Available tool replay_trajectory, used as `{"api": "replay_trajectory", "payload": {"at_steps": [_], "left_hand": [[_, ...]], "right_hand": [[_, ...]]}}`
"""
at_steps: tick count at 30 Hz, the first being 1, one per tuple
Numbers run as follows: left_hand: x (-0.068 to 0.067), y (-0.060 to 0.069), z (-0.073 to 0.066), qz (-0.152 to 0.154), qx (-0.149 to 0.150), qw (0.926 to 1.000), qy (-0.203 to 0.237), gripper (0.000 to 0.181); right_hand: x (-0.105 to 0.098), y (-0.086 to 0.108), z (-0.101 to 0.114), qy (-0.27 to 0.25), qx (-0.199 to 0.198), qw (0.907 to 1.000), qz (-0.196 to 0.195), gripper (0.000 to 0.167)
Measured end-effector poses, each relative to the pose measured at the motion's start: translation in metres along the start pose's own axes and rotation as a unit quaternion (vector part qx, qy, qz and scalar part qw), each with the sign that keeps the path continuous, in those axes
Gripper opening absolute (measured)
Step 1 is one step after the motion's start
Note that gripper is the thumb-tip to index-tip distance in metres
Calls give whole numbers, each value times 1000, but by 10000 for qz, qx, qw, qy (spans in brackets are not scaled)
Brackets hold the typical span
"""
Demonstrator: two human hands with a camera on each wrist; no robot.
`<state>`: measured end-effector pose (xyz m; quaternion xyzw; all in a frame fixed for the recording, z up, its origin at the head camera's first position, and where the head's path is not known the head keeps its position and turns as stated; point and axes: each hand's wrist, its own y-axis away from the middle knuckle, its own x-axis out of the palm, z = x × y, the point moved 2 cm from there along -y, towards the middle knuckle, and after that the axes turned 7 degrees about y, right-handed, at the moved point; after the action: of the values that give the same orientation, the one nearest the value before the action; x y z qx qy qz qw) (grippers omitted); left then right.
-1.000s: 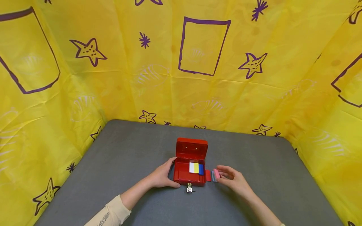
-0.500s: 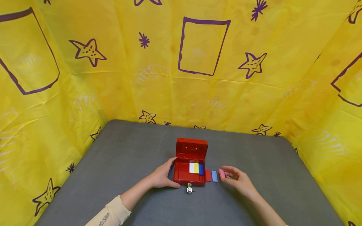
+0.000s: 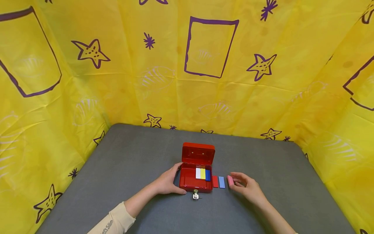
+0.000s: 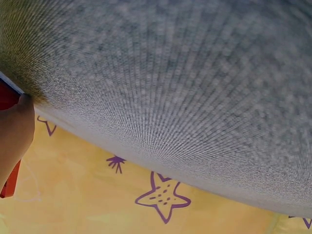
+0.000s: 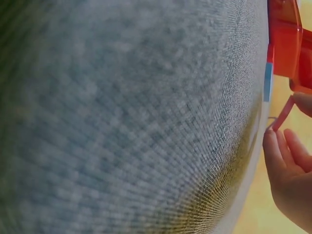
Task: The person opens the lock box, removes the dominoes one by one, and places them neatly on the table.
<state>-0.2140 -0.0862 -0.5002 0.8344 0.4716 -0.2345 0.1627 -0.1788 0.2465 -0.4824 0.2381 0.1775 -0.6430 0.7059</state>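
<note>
A red metal cash box (image 3: pixel 187 182) stands on the grey table with its lid (image 3: pixel 198 152) raised. My left hand (image 3: pixel 166 182) holds its left side, thumb at the front corner and fingers at the back corner. Inside, on the right, lie a white domino block (image 3: pixel 198 173), a yellow one (image 3: pixel 203 174), a blue one (image 3: pixel 207 175) and brown at the back. Right of the box, a red domino block (image 3: pixel 215 181) and a light blue domino block (image 3: pixel 221 182) lie on the table. My right hand (image 3: pixel 246 188) pinches a pink domino block (image 3: pixel 230 180), tilted in the right wrist view.
A lock with a key (image 3: pixel 195 194) sits at the front of the cash box. The grey table (image 3: pixel 140 146) spreads around it. Yellow cloth (image 3: pixel 163 97) with purple starfish drawings hangs behind and at both sides.
My right hand has moved right with the pink domino block, away from the light blue one, which now shows fully. The left hand and the cash box have stayed in place.
</note>
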Motion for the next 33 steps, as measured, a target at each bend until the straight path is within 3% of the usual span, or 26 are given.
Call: {"api": "replay_trajectory", "payload": {"at_steps": [15,33], "left_hand": [[0,0,-1,-11,-59,10000,15,102],[0,0,-1,-25,-175,9998,-32,102]], "right_hand": [[6,-8,-10,880,-101,9959,-154,44],[8,-8,-6,1446,-845,9852,-364,43]]}}
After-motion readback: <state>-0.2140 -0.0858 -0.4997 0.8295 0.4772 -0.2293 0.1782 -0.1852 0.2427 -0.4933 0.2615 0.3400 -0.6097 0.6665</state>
